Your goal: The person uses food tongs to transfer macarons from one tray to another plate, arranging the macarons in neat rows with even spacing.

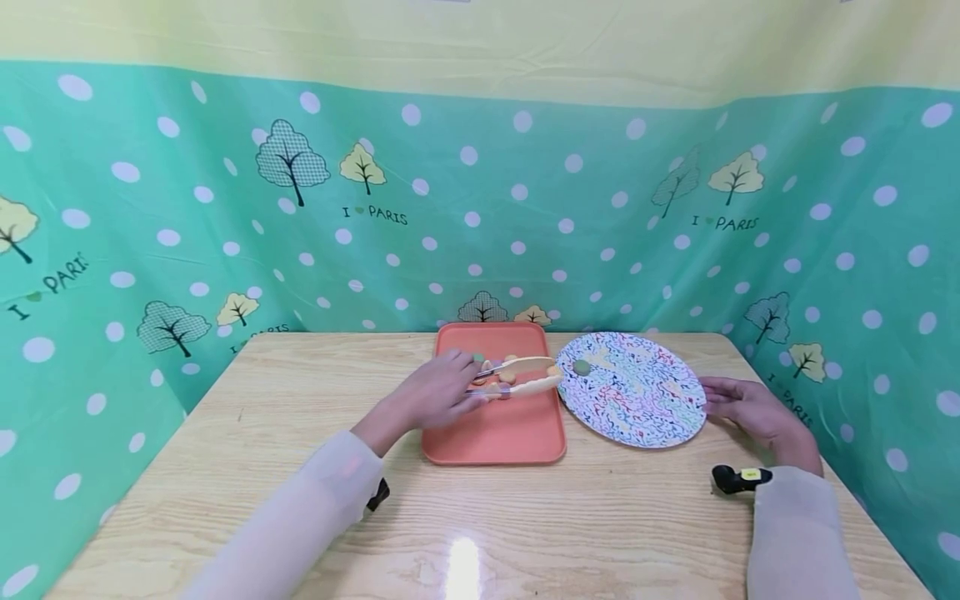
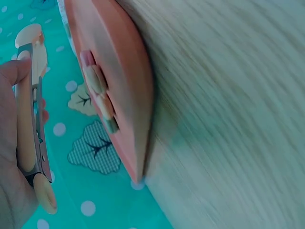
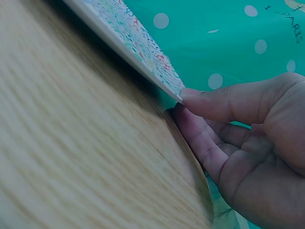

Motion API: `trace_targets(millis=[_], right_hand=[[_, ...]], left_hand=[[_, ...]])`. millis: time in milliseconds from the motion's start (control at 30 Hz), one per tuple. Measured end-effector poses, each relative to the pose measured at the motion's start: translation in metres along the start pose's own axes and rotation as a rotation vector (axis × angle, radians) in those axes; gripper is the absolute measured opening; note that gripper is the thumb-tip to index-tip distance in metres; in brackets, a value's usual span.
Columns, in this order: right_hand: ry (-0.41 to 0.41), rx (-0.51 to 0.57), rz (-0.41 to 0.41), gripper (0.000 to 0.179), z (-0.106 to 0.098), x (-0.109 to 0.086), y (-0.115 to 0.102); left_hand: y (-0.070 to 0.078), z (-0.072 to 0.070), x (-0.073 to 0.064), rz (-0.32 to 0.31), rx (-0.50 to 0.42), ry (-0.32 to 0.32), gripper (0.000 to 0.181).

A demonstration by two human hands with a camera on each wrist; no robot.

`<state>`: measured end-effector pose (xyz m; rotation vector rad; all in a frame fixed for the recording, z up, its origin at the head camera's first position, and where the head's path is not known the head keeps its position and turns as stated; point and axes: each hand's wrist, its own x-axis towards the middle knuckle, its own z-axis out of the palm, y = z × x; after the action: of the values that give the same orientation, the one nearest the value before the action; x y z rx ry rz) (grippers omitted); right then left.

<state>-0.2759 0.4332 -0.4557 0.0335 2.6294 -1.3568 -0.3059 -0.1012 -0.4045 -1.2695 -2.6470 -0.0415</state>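
My left hand grips a pair of tongs with pale, cream-coloured tips, reaching right over the tray. A small orange-tan macaron shows between the tips, close to the plate's left rim. In the left wrist view, fingers and palm wrap the handle of the tongs. The oval plate carries a multicoloured squiggle pattern, and a green macaron lies near its left side. At the plate's right rim, my right hand pinches the edge, thumb on the rim and fingers lower.
Several macarons in mixed colours lie on the coral tray, partly hidden by the tongs. Tray and plate stand side by side towards the back of the wooden table. A green dotted curtain hangs behind the table and along its sides.
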Motion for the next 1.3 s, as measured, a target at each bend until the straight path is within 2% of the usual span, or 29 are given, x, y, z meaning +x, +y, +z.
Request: trace_targets(millis=[200, 467, 700, 900, 1067, 1300], right_hand=[[-0.003, -0.004, 0.003, 0.065, -0.001, -0.001, -0.001], [-0.012, 0.020, -0.006, 0.064, 0.001, 0.000, -0.002], [-0.008, 0.010, 0.010, 0.065, 0.000, -0.001, 0.002], [-0.011, -0.017, 0.013, 0.066, 0.000, -0.002, 0.001], [-0.014, 0.000, 0.012, 0.066, 0.000, -0.001, 0.000], [-0.015, -0.007, 0.017, 0.067, 0.000, 0.000, 0.000]], left_hand=[[0.011, 0.001, 0.028, 0.008, 0.026, -0.036, 0.051], [0.027, 0.005, 0.060, -0.011, 0.065, -0.073, 0.051], [0.039, 0.011, 0.086, -0.044, 0.045, -0.115, 0.057], [0.041, 0.017, 0.099, -0.047, 0.059, -0.111, 0.056], [0.043, 0.019, 0.106, -0.059, 0.069, -0.120, 0.060], [0.043, 0.022, 0.113, -0.044, 0.146, -0.144, 0.059]])
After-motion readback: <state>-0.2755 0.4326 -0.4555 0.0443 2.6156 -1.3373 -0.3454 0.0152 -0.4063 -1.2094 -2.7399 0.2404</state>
